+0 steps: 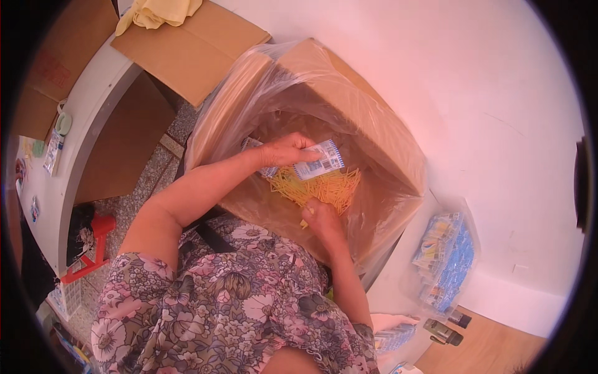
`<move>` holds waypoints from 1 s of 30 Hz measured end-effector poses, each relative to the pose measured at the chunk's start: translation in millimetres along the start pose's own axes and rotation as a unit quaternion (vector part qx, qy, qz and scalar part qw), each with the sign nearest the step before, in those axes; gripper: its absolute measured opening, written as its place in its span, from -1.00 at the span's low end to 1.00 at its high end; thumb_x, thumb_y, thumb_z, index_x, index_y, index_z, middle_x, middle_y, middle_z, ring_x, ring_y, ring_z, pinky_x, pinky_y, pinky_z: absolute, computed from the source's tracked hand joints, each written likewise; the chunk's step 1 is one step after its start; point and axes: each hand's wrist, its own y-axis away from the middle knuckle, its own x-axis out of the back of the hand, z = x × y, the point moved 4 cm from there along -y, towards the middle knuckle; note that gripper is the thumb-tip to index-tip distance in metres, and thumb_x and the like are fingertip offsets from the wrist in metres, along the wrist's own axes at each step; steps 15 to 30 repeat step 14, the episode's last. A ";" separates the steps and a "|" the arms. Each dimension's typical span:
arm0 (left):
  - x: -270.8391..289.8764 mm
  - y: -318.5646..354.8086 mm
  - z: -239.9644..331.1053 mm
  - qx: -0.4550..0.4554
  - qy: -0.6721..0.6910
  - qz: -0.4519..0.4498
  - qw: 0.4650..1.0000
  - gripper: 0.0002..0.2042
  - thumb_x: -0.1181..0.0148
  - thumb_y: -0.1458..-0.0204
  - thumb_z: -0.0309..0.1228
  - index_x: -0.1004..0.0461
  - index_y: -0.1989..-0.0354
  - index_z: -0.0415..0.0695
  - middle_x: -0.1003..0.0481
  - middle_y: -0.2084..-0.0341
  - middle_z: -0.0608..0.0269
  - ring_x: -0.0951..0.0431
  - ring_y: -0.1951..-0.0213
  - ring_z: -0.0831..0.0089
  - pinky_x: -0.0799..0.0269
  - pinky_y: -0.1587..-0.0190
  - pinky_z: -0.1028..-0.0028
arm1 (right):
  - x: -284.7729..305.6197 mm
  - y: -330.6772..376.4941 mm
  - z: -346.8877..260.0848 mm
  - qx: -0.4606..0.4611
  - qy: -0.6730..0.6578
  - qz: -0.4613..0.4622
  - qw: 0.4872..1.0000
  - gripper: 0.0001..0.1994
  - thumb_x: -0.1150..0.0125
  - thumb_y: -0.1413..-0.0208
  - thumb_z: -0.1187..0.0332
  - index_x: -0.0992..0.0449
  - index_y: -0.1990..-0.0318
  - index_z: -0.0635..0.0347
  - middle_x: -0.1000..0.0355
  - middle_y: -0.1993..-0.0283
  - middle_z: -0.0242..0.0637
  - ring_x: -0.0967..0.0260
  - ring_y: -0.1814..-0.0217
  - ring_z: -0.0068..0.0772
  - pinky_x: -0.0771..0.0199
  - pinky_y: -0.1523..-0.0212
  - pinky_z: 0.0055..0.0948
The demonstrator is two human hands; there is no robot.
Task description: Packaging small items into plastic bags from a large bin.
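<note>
In front of me stands a cardboard box lined with clear plastic. A heap of thin yellow-orange sticks lies inside it. My left hand reaches in over the heap, its fingers closed on a flat white-and-blue packet. Under the left wrist shows part of a similar packet; whether that hand also holds it is unclear. At the near edge of the heap my right hand is closed around several yellow sticks, whose ends poke out beside its fingers.
A clear bag of blue-and-white packets lies to the right, with a dark green bottle near it. At left are a curved white table, a cardboard flap with yellow cloth and a red plastic frame.
</note>
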 end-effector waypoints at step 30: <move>-4.9 2.6 12.4 -0.115 -0.116 -0.036 0.986 -0.86 -0.25 0.13 -0.56 -0.57 0.34 -0.23 -0.50 0.32 0.15 -0.43 0.17 0.44 -0.32 0.10 0.51 | 96.6 -31.9 -37.1 -0.040 -0.545 0.072 0.835 -0.78 -0.14 -0.05 0.38 -0.25 0.56 0.10 -0.19 0.69 -0.51 0.01 0.81 -0.80 0.19 0.85 -0.71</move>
